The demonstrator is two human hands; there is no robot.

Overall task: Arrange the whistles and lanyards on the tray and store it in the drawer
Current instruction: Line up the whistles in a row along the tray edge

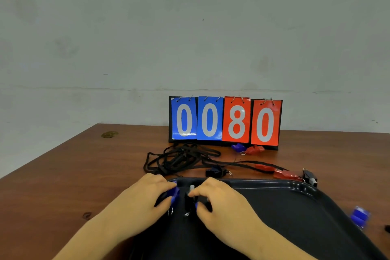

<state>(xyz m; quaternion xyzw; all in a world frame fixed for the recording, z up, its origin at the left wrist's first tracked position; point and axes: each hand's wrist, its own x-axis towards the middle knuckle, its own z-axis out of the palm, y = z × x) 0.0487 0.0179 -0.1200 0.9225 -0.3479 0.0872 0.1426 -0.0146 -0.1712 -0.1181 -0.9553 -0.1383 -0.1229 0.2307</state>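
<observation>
Both hands work over the black tray: left hand clamped on a blue whistle, right hand pinching a black whistle.

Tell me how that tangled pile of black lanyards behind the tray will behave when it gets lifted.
The black lanyards are thin cords lying in loose overlapping loops, so they will probably be floppy and sag from wherever they are gripped. They look knotted together, so lifting one likely drags the others. One strand runs toward the red whistles, which may get pulled along.
</observation>
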